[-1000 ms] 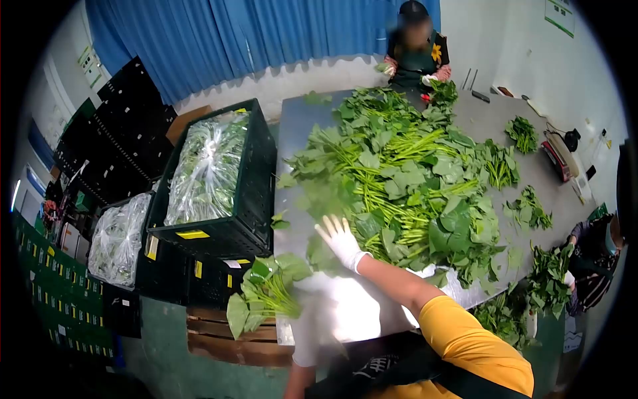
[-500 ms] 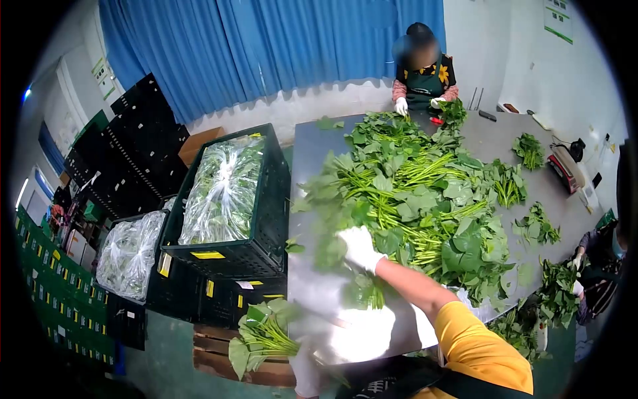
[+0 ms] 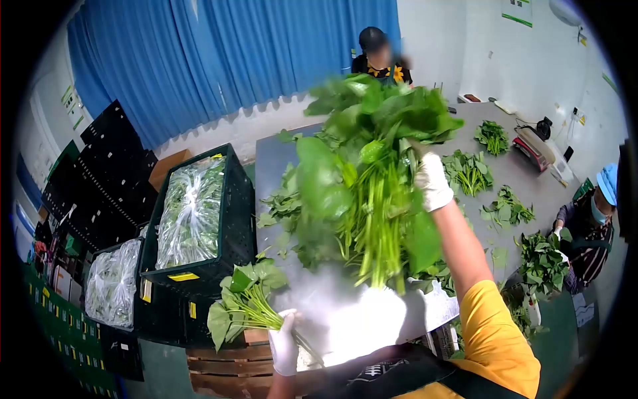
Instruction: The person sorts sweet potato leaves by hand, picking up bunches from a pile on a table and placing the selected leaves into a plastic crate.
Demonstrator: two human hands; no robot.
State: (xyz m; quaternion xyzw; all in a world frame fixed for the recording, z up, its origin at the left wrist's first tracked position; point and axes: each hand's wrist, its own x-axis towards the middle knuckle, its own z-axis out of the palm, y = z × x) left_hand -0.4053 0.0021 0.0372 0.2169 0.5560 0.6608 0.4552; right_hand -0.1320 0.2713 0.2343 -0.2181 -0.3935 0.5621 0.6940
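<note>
My right hand (image 3: 433, 181), in a white glove, is closed on a large bunch of leafy greens (image 3: 382, 193), raised above the metal table (image 3: 269, 156) with stems hanging down. The leaves are partly blurred. Low at the left, beside the table's near edge, my gloved left hand (image 3: 284, 346) is wrapped round the stems of a smaller bunch (image 3: 249, 302), whose leaves point left. More cut greens (image 3: 286, 199) lie on the table behind the raised bunch, which hides much of them.
Left of the table stand dark crates (image 3: 236, 206) with plastic-wrapped greens (image 3: 193, 216). Small bunches (image 3: 468, 171) and a scale (image 3: 531, 154) are at the right. One person (image 3: 379, 63) stands behind the table, another (image 3: 595, 226) at the right with greens.
My right hand has risen from the pile and now holds up a large bunch. My left hand has come into clearer view with its small bunch. The view has shifted to the right.
</note>
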